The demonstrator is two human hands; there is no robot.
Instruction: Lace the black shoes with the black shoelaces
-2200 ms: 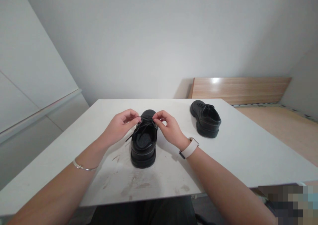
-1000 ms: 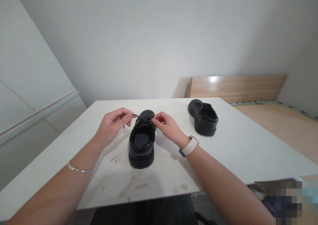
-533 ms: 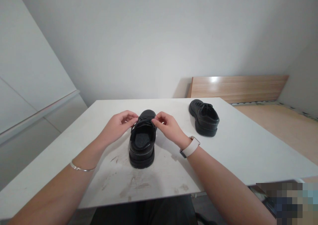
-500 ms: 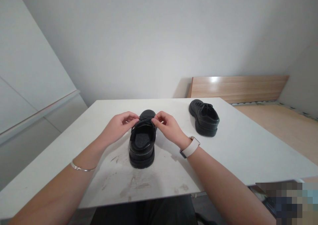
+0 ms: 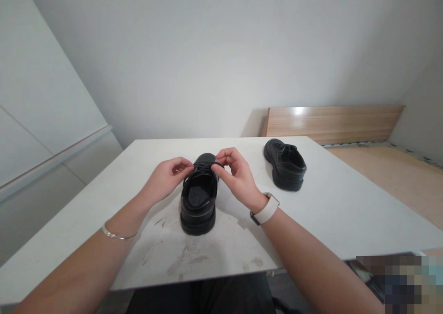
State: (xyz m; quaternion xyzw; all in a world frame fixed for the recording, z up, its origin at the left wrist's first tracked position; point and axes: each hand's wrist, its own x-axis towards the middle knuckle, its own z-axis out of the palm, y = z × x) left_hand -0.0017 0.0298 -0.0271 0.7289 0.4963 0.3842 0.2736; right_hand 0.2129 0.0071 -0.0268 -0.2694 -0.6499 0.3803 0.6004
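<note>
A black lace-up shoe [image 5: 198,214] stands upright before me, its heel towards me and its toe pointing away. At the left of its lacing, my left hand [image 5: 170,175] pinches the black shoelace [image 5: 204,166] between thumb and fingertips. On the other side my right hand [image 5: 235,175] has its thumb and index finger on the lace too, near a small loop, with the remaining fingers curled. Fine detail of the dark lace between the fingertips is hard to make out.
The matching black shoe [image 5: 286,168] sits farther back on the right of the white table [image 5: 339,203]. Brown smudges mark the tabletop near its front edge. A wooden headboard [image 5: 332,122] and a bed base [image 5: 391,166] lie beyond the right side.
My right hand's fingers have risen slightly and spread from the thumb, and a bit of lace now shows beside them. The left hand stays nearly in place. Both shoes have not moved.
</note>
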